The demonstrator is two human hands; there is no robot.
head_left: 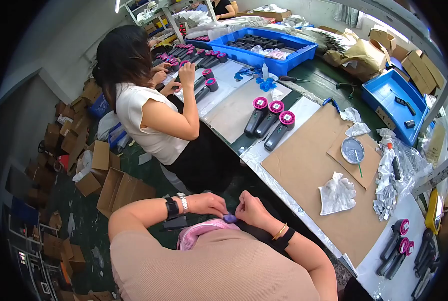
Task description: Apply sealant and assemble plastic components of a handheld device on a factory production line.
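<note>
Close to my body, above my lap, both hands meet at a small purple thing (pixel 229 218) whose kind I cannot make out. My left hand (pixel 207 204), with a dark watch and a bracelet at the wrist, has its fingers pinched at the thing's left side. Curled fingers of my right hand (pixel 254 210) close on its other side; a gold bangle and a black band circle that wrist. Pink mesh cloth (pixel 199 235) lies just below the hands, against my tan top.
Three grey devices with pink round heads (pixel 268 118) lie on the bench. Cardboard (pixel 304 150) there bears a white glove (pixel 337 194) and a round dish (pixel 353 150). Blue bins (pixel 271 64) stand behind. At left, a co-worker (pixel 149 105) handles similar devices; open cartons (pixel 121 193) cover the floor.
</note>
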